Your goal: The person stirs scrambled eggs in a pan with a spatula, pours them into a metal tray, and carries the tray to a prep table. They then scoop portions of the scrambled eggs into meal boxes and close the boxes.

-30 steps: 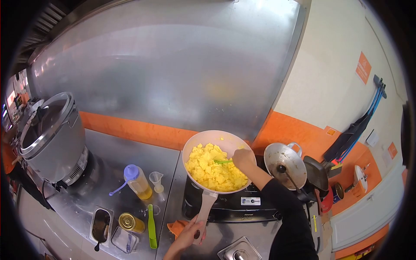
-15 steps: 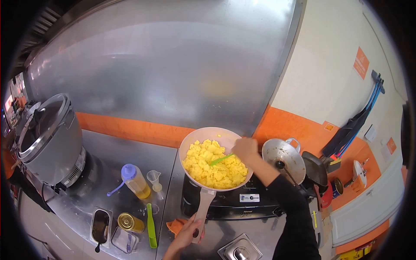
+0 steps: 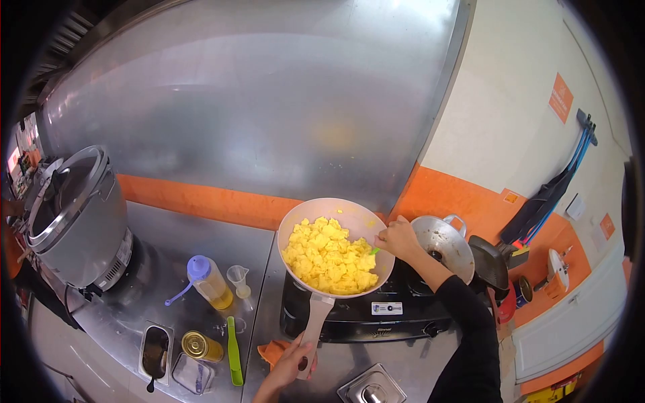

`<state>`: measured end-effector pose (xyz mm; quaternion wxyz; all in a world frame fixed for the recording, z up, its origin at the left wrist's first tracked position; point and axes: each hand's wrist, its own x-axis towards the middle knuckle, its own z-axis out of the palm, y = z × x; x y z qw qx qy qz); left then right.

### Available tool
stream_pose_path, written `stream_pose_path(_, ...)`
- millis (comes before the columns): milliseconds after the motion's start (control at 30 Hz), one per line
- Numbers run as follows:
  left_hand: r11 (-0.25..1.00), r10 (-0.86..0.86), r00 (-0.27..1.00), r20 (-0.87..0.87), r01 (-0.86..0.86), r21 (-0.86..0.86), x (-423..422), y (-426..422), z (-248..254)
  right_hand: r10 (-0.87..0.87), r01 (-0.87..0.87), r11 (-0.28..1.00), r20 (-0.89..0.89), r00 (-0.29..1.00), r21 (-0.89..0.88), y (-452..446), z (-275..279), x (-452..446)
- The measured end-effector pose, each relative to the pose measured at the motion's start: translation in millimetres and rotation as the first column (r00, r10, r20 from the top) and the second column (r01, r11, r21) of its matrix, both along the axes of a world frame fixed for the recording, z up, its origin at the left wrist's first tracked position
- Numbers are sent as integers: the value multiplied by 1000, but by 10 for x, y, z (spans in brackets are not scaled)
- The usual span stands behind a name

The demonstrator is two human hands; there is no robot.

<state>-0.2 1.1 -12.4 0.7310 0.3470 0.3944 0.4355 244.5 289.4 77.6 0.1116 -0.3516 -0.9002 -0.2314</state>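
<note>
A pale pink pan (image 3: 363,225) rests over the black gas stove (image 3: 349,328), with yellow scrambled egg (image 3: 329,258) heaped inside. Its handle points toward me, and my left hand (image 3: 294,356) is wrapped round the lower end. My right hand (image 3: 398,238) is at the pan's right rim, closed on a green utensil (image 3: 374,251). Only a short green piece shows below the fingers, beside the right edge of the egg. An orange cloth (image 3: 272,350) lies next to my left hand.
Left of the pan stand a squeeze bottle (image 3: 213,285), a small clear cup (image 3: 239,281), a green spoon (image 3: 234,350), a jar (image 3: 201,346) and a large cooker (image 3: 84,221). A metal wok (image 3: 440,242) sits right; a lidded steel container (image 3: 371,388) is near the front.
My right hand has moved right with the green utensil, from over the egg to the pan's right side. My left hand stays on the handle.
</note>
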Motion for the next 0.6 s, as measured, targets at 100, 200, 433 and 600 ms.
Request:
stream_pose_path(100,1000,1,999,-32,-1,6,0,-2,95,-15,8,998,93,996,69,-143,148,-231)
stream_pose_path(200,1000,3,1000,-9,-3,-1,16,8,75,-10,-12,993,184,983,118,-267,392,-468)
stream_pose_path(433,1000,16,999,-44,-16,6,22,-7,153,136,-209,965,376,916,160,-696,629,-1017)
stream_pose_path(600,1000,13,1000,-24,-13,-10,24,1,120,147,-181,982,389,909,53,-937,371,-924)
